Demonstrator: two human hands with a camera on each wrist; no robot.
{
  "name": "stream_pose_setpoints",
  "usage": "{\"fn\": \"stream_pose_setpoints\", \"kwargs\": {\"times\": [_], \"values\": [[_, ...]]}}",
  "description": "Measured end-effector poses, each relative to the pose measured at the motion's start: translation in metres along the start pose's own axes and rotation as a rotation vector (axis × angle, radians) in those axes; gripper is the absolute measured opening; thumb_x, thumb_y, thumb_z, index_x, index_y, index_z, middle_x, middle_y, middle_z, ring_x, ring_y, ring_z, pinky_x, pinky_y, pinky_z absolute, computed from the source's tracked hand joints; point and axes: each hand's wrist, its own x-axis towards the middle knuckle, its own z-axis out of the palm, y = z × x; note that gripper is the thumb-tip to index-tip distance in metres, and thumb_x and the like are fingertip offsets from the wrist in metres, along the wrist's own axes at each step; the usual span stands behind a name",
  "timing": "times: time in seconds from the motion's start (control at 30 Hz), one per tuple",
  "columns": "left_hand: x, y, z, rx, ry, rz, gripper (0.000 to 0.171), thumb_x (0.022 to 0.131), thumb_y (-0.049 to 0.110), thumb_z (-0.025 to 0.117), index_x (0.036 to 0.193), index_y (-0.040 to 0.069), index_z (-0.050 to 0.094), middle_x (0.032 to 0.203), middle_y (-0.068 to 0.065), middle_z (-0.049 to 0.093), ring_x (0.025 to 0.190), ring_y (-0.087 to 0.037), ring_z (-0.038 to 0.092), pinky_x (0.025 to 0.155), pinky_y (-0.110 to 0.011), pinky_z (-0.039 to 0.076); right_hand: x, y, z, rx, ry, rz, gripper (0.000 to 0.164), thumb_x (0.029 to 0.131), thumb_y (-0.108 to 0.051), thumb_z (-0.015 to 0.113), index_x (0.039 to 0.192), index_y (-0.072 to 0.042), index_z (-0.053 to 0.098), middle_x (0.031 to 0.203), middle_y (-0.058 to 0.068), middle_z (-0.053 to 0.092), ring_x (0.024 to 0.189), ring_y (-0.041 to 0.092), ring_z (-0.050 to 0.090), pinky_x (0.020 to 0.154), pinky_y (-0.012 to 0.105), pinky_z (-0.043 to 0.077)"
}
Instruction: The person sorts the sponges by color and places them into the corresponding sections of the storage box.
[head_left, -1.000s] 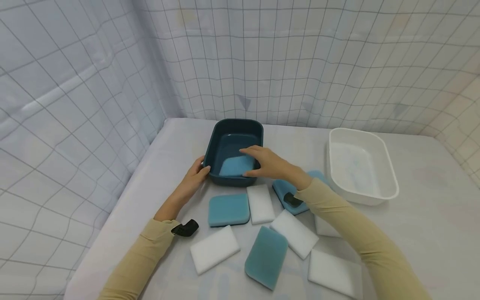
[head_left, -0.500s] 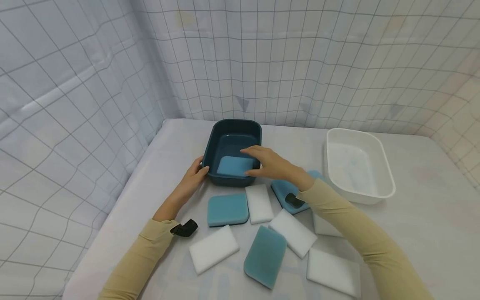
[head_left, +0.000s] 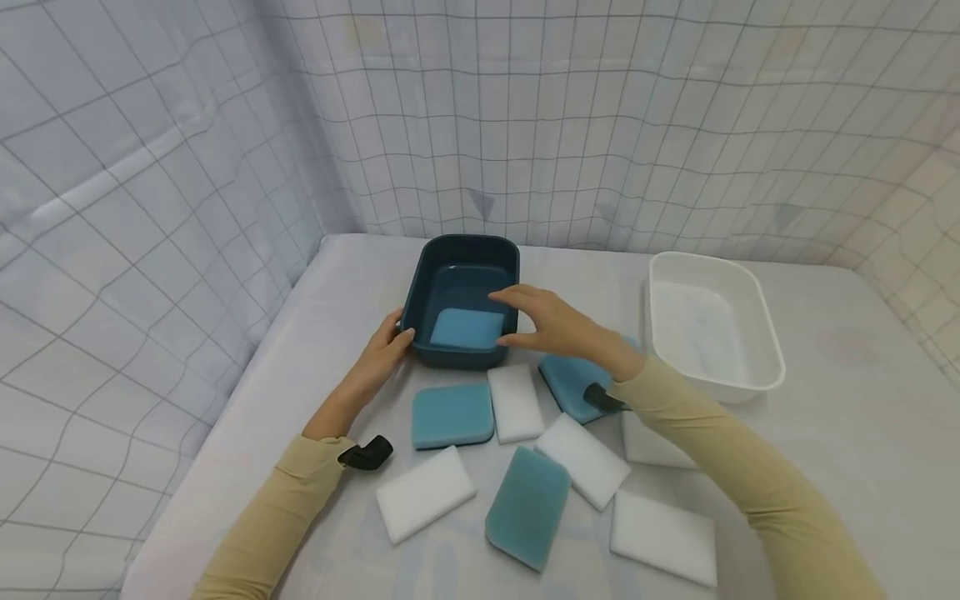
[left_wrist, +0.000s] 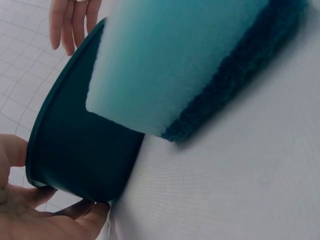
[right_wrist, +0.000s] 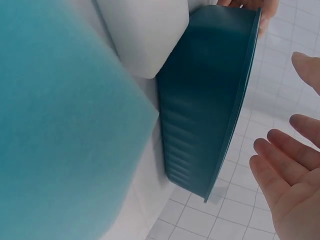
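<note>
My left hand (head_left: 382, 357) holds the near left side of a dark teal tub (head_left: 467, 358), thumb at the rim and fingers against the outer wall. Inside the tub a light blue sponge (head_left: 467, 328) lies flat at the near end. My right hand (head_left: 553, 323) hovers at the tub's right rim, fingers spread and apart from the thumb, holding nothing. In the right wrist view its palm and fingertips (right_wrist: 261, 165) stand clear of the tub. Under the right forearm lies another blue sponge (head_left: 570, 385), partly covered by the wrist and its black camera.
A white tub (head_left: 712, 321) stands at the right. In front of the dark tub lie a blue sponge with a dark underside (head_left: 452, 415), a teal sponge (head_left: 528, 508) and several white sponges, such as one near the left wrist (head_left: 425, 493). Gridded curtains surround the table.
My right hand has drawn off to the right, away from the sponge in the tub, which now lies in fuller view. My left hand keeps its hold on the tub.
</note>
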Motion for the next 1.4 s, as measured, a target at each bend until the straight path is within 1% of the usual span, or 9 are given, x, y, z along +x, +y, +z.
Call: {"fn": "stream_pose_setpoints", "kwargs": {"times": [0.2, 0.33, 0.47, 0.7, 0.87, 1.1, 1.23, 1.4], "values": [[0.001, -0.001, -0.001, -0.003, 0.003, -0.011, 0.051, 0.103, 0.017, 0.032, 0.149, 0.007, 0.014, 0.155, -0.022, 0.015, 0.143, -0.033, 0.019, 0.118, -0.05, 0.017, -0.011, 0.006, -0.005, -0.024, 0.023, -0.006, 0.061, 0.085, -0.022, 0.069, 0.136, 0.001, 0.045, 0.134, 0.017, 0.052, 0.124, 0.03, 0.05, 0.102, 0.042, 0.044], [0.002, -0.002, -0.001, 0.015, 0.005, -0.014, 0.052, 0.103, 0.018, 0.033, 0.15, 0.007, 0.014, 0.155, -0.023, 0.016, 0.143, -0.034, 0.019, 0.117, -0.05, 0.018, -0.02, 0.012, -0.007, -0.033, 0.046, -0.008, 0.06, 0.083, -0.02, 0.071, 0.134, 0.001, 0.047, 0.133, 0.017, 0.054, 0.123, 0.03, 0.052, 0.101, 0.043, 0.045], [0.003, -0.003, -0.002, 0.022, 0.007, -0.016, 0.053, 0.102, 0.019, 0.033, 0.15, 0.007, 0.013, 0.154, -0.025, 0.017, 0.143, -0.034, 0.019, 0.117, -0.05, 0.018, -0.031, 0.017, -0.01, -0.038, 0.06, 0.025, 0.06, 0.082, -0.02, 0.072, 0.133, 0.0, 0.049, 0.132, 0.016, 0.054, 0.123, 0.03, 0.052, 0.101, 0.043, 0.045], [0.001, -0.002, -0.001, 0.014, 0.002, -0.02, 0.052, 0.103, 0.018, 0.032, 0.15, 0.007, 0.012, 0.155, -0.023, 0.014, 0.144, -0.033, 0.017, 0.118, -0.049, 0.016, -0.05, 0.026, -0.014, -0.042, 0.066, 0.051, 0.059, 0.083, -0.019, 0.071, 0.132, 0.002, 0.048, 0.131, 0.019, 0.054, 0.121, 0.034, 0.052, 0.099, 0.047, 0.045], [0.0, -0.001, 0.0, -0.004, -0.003, -0.017, 0.052, 0.102, 0.017, 0.032, 0.149, 0.005, 0.012, 0.155, -0.023, 0.014, 0.143, -0.032, 0.018, 0.118, -0.049, 0.015, -0.063, 0.031, -0.019, -0.046, 0.028, 0.132, 0.061, 0.084, -0.025, 0.07, 0.135, 0.0, 0.046, 0.135, 0.018, 0.052, 0.124, 0.033, 0.05, 0.102, 0.047, 0.043], [0.001, -0.001, 0.0, 0.005, -0.003, -0.019, 0.052, 0.103, 0.018, 0.032, 0.149, 0.006, 0.012, 0.155, -0.023, 0.014, 0.144, -0.033, 0.017, 0.118, -0.049, 0.015, -0.078, 0.038, -0.023, -0.023, -0.032, 0.225, 0.063, 0.085, -0.026, 0.068, 0.137, -0.001, 0.043, 0.138, 0.019, 0.049, 0.129, 0.035, 0.045, 0.104, 0.05, 0.04], [0.001, -0.001, 0.0, 0.005, -0.004, -0.014, 0.053, 0.102, 0.017, 0.032, 0.15, 0.006, 0.011, 0.155, -0.024, 0.015, 0.144, -0.034, 0.018, 0.118, -0.049, 0.016, -0.083, 0.04, -0.021, -0.021, -0.078, 0.253, 0.065, 0.085, -0.029, 0.068, 0.138, -0.002, 0.043, 0.14, 0.019, 0.047, 0.131, 0.037, 0.042, 0.106, 0.052, 0.038], [0.001, -0.001, 0.001, 0.008, 0.001, -0.017, 0.052, 0.103, 0.018, 0.031, 0.15, 0.006, 0.012, 0.154, -0.025, 0.016, 0.143, -0.034, 0.02, 0.118, -0.049, 0.017, -0.086, 0.043, -0.017, -0.011, -0.125, 0.246, 0.066, 0.085, -0.031, 0.068, 0.139, -0.002, 0.042, 0.141, 0.019, 0.046, 0.13, 0.037, 0.043, 0.105, 0.052, 0.039]]}}
